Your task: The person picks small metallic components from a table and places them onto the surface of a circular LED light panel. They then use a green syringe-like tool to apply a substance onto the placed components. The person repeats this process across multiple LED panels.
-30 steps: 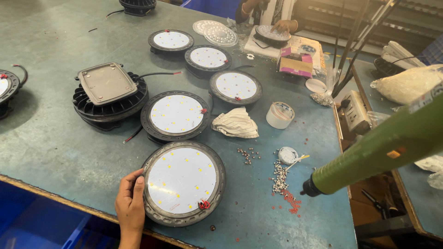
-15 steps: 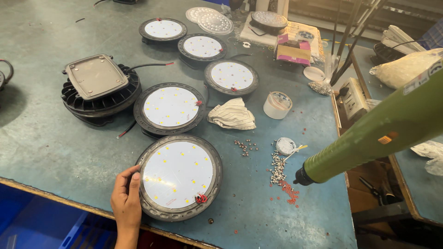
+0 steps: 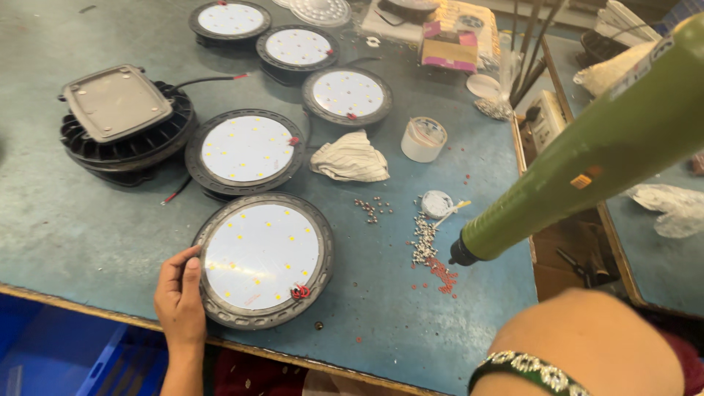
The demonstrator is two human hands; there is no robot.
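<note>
Left hand (image 3: 180,297) resting open against the rim of the nearest round lamp (image 3: 262,257) at the table (image 3: 66,227) edge, green driver (image 3: 587,154) hovering over a screw pile (image 3: 424,240), right hand out of frame so can't tell its grip, rag (image 3: 350,158) further back

**Our two hands at the desk**

Our left hand (image 3: 180,297) comes up from the near edge of the desk (image 3: 66,227), wrist straight, fingers loosely curled with the thumb raised, its fingertips resting against the left rim of the nearest round lamp (image 3: 264,258). Our right forearm rises at the lower right of that lamp, close to the camera, with a beaded band about the wrist. Our right hand is out of sight; the green driver (image 3: 587,158) slants across above the forearm.
</note>
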